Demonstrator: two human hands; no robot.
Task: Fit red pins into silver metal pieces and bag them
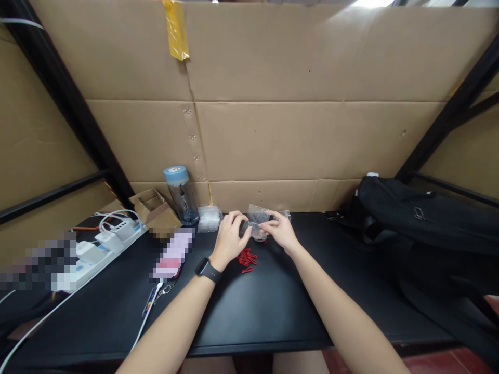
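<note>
Between my two hands is a small clear plastic bag (256, 229), its edges pinched by my fingertips. My left hand (233, 235), with a dark watch (207, 269) on the wrist, grips the bag's left side. On the other side, my right hand (281, 230) pinches it between thumb and fingers. What the bag contains, if anything, is too small to make out. Just below my hands a pile of red cord loops (247, 256) lies on the black table (257, 311). Behind the hands rests more clear plastic packaging (258, 212).
Left of my hands stand a stack of clear bags (209, 218), a blue-lidded bottle (181, 195) and an open cardboard box (155, 209). A phone (175, 253) on a cable and a white power strip (105, 254) lie further left. A black backpack (424, 228) fills the right side.
</note>
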